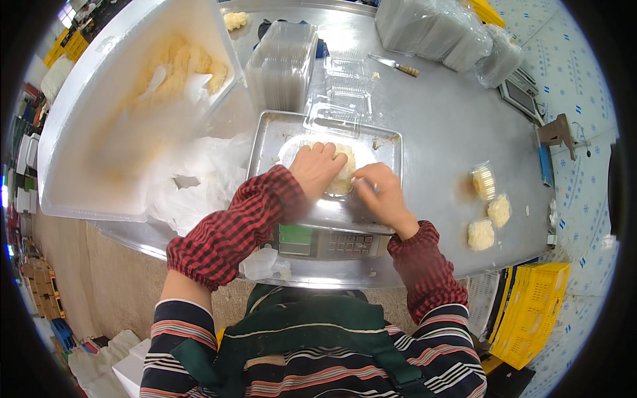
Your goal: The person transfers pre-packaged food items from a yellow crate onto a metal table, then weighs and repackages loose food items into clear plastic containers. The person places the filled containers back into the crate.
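Observation:
On the steel tray of a weighing scale sits a lump of pale yellow food in a clear plastic container. My left hand lies over the lump, fingers bent across its top and left side. At the container's right edge is my right hand, thumb and fingers curled close together. A small shiny bit shows by its fingers, too blurred to identify. Below the tray, the scale's keypad and green display face me. Open clear plastic containers stand in a line beyond the tray.
A white foam box with pale food fills the left. Stacked clear containers stand behind the tray, and bagged ones farther right. A wooden-handled knife lies behind. Several food portions sit right; yellow crates stand below.

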The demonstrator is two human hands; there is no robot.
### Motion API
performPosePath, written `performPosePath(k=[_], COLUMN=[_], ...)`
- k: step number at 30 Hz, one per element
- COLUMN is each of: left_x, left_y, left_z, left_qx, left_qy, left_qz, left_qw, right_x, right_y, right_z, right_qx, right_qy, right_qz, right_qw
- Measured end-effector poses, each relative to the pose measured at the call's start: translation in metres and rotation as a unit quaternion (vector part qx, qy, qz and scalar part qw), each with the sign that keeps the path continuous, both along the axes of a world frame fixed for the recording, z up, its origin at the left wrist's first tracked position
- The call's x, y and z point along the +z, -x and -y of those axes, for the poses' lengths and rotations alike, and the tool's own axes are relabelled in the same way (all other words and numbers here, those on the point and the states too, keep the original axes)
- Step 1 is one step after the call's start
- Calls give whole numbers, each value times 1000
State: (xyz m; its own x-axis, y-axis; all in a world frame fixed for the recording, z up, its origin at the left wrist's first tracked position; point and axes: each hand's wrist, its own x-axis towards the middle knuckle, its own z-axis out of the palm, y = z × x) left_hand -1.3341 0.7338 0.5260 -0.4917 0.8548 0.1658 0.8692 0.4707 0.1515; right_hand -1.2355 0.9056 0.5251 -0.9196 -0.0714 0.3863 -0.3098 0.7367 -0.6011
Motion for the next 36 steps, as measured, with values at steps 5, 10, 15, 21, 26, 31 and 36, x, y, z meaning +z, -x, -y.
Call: performPosePath(k=[5,10,15,21,26,31,36], left_x=[29,40,-5,-18,-3,2,-20], left_y=[1,-46,-49,-51,-60,-65,-32], left_z=[14,24,19,14,20,57,57], left_qx=[38,14,7,12,41,41,247], left_qy=[-114,-167,-122,-108,-109,-289,-397], left_qz=[147,94,80,71,13,3,184], left_qw=[982,981,989,992,993,956,864], right_x=[-19,-28,5,20,-5,-22,-28], right_y=[61,100,84,-15,-24,-26,-28], right_z=[-25,-22,-16,10,33,48,57], right_qx=[-219,-170,-68,30,-50,-122,-191], right_qy=[356,547,363,-108,-56,-47,80], right_qz=[166,246,86,25,-6,-53,-56], right_qw=[893,782,925,993,997,990,977])
